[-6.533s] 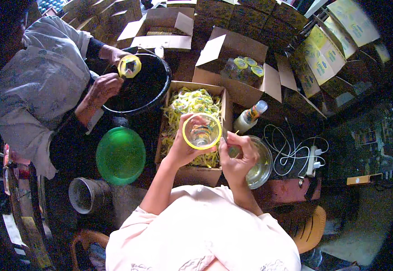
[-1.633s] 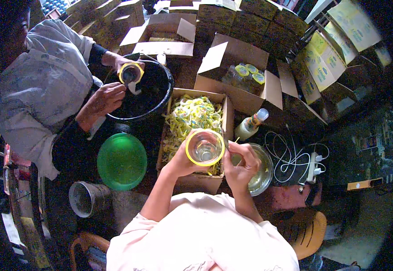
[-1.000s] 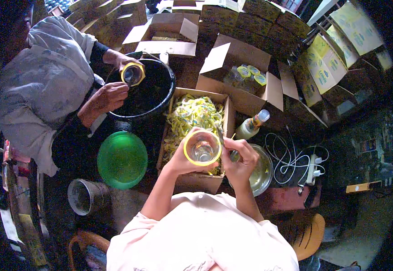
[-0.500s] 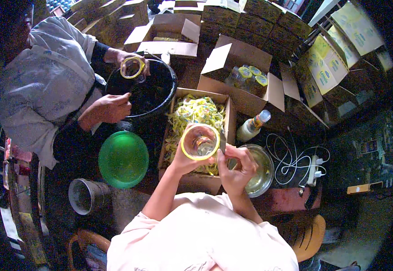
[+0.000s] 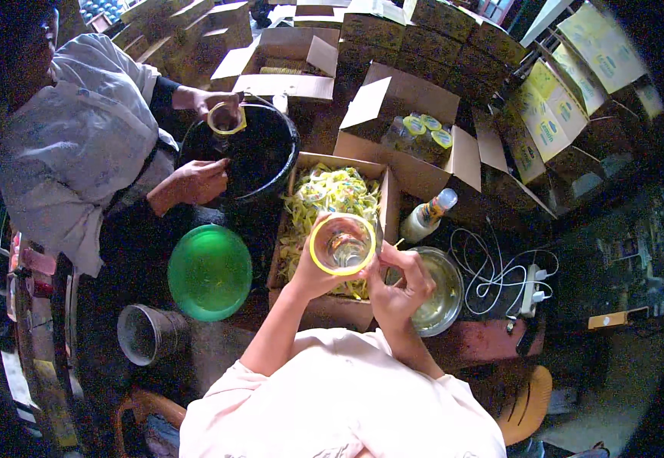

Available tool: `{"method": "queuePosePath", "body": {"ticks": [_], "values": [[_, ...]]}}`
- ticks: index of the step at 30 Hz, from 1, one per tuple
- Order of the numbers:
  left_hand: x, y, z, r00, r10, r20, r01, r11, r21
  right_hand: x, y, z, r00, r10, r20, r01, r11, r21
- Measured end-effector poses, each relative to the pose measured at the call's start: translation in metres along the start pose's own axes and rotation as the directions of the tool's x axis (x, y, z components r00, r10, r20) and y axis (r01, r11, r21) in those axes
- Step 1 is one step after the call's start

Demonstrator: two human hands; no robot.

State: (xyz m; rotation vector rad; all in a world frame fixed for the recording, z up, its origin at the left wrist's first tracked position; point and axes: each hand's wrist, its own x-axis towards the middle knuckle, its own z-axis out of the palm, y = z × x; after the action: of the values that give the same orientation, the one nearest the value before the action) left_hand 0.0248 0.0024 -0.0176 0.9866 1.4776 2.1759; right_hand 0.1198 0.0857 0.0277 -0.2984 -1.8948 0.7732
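Note:
My left hand [image 5: 313, 269] is wrapped round a clear cup [image 5: 346, 259] with a yellow rim, whose open-looking round end faces up. Close against the cup's right side, my right hand [image 5: 402, 284] is closed, thumb and fingers pinched together. A thin yellowish sliver [image 5: 400, 243] shows beside its fingertips; whatever the pinch holds is too small to make out. Beneath and beyond both hands lies a cardboard box [image 5: 388, 200] filled with yellow-green strips [image 5: 330, 187]. A clear bowl [image 5: 446, 294] of pale liquid sits just right of my right hand.
A bottle [image 5: 429, 216] stands right of the box, near a white cable [image 5: 492, 267] and power strip [image 5: 533, 290]. At left are a green plastic disc [image 5: 210, 272], a grey bucket [image 5: 149, 334] and a black tub [image 5: 292, 164], where a co-worker [image 5: 88, 137] holds another yellow-rimmed cup [image 5: 226, 119]. Farther back, an open carton [image 5: 359, 145] holds lidded cups.
The cup in my left hand has shifted slightly right and down. A dark narrow edge between cup and right hand no longer shows; a yellowish sliver appears there. The co-worker's cup has tilted.

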Motion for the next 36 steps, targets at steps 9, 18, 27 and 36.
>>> {"method": "queuePosePath", "body": {"ticks": [9, 18, 27, 36], "values": [[0.0, -0.006, -0.004, 0.995, 0.018, 0.095, -0.022, 0.999, 0.044, 0.011, 0.013, -0.004, 0.978, 0.201, 0.048, -0.206, 0.971, 0.121], [0.003, 0.001, -0.006, 0.998, -0.055, 0.023, 0.057, 0.993, -0.103, 0.005, 0.003, -0.006, 0.985, 0.153, 0.073, -0.163, 0.975, 0.15], [0.002, 0.003, -0.004, 0.999, -0.04, 0.02, 0.04, 0.999, -0.017, 0.002, 0.003, -0.001, 0.993, 0.092, 0.07, -0.097, 0.993, 0.068], [0.003, -0.006, -0.002, 0.999, -0.043, 0.018, 0.042, 0.999, 0.028, 0.007, 0.009, 0.004, 0.995, 0.086, 0.046, -0.086, 0.996, -0.011]]}}
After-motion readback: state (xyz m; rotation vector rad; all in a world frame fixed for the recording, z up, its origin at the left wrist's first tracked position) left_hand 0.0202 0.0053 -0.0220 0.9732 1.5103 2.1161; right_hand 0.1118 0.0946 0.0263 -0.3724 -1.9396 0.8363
